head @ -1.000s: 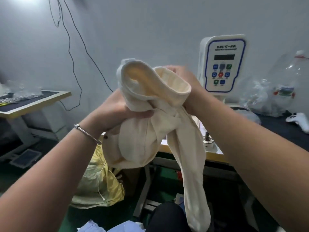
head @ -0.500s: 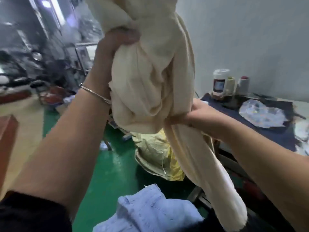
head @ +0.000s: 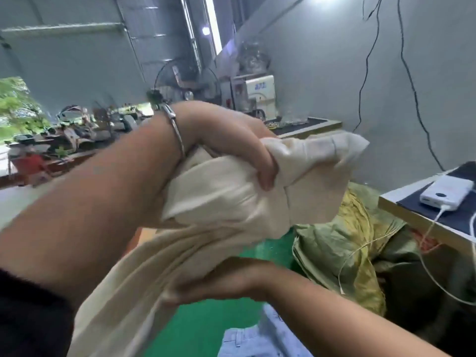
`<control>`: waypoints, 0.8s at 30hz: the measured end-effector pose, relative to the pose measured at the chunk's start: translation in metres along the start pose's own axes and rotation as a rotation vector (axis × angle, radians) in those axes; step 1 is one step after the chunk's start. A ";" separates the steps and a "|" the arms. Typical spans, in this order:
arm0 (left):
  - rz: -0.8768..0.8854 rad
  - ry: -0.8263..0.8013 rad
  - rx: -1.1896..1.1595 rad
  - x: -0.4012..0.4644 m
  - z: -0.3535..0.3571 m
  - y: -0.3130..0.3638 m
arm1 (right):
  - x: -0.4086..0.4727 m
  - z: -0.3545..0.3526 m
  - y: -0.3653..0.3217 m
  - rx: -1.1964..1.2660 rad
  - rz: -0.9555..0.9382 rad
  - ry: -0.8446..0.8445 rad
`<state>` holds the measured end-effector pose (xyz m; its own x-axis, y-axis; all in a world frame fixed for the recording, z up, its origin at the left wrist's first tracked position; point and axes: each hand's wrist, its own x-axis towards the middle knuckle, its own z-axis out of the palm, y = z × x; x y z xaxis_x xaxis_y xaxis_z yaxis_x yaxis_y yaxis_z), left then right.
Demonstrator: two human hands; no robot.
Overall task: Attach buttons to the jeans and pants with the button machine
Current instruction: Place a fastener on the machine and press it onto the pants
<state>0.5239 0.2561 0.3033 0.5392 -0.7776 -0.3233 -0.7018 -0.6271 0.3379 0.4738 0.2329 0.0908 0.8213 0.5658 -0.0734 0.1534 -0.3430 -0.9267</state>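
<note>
A bunched pair of cream pants [head: 226, 202] fills the middle of the view. My left hand [head: 231, 140], with a metal bangle on the wrist, grips the bundle from above. My right hand [head: 226, 282] clasps the hanging cloth from underneath. The rest of the pants drape down to the lower left. The button machine is out of view. Light blue jeans [head: 252, 341] lie at the bottom, below my hands.
A yellow-green sack [head: 342, 243] sits on the green floor [head: 195, 328] to the right. A table edge [head: 417, 217] at right carries a white power bank [head: 448, 191] with a cable. Another table [head: 309, 127] and cluttered machines stand farther back.
My view has swung left, away from the button machine. The left hand dropped from high overhead to the middle, and the right hand moved under the bundle. Both still hold the pants.
</note>
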 end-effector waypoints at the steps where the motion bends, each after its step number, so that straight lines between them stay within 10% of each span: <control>1: 0.033 -0.039 0.003 0.015 0.019 -0.009 | -0.017 -0.005 0.019 0.001 0.079 -0.072; 4: -0.012 -0.078 -0.001 0.082 0.113 -0.053 | -0.073 -0.018 0.102 0.231 0.436 -0.095; 11: -0.101 -0.194 -0.134 0.158 0.313 -0.098 | -0.129 -0.007 0.202 0.620 0.601 0.602; 18: 0.109 0.271 -0.234 0.165 0.318 -0.077 | -0.107 -0.013 0.206 0.814 0.385 1.120; 24: 0.011 0.187 -0.543 0.130 0.314 -0.131 | -0.124 -0.041 0.217 0.491 0.390 1.518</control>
<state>0.5394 0.2513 -0.0601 0.6409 -0.7480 -0.1724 -0.3945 -0.5136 0.7620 0.4280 0.0572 -0.0865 0.5663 -0.8034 -0.1840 -0.1154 0.1437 -0.9829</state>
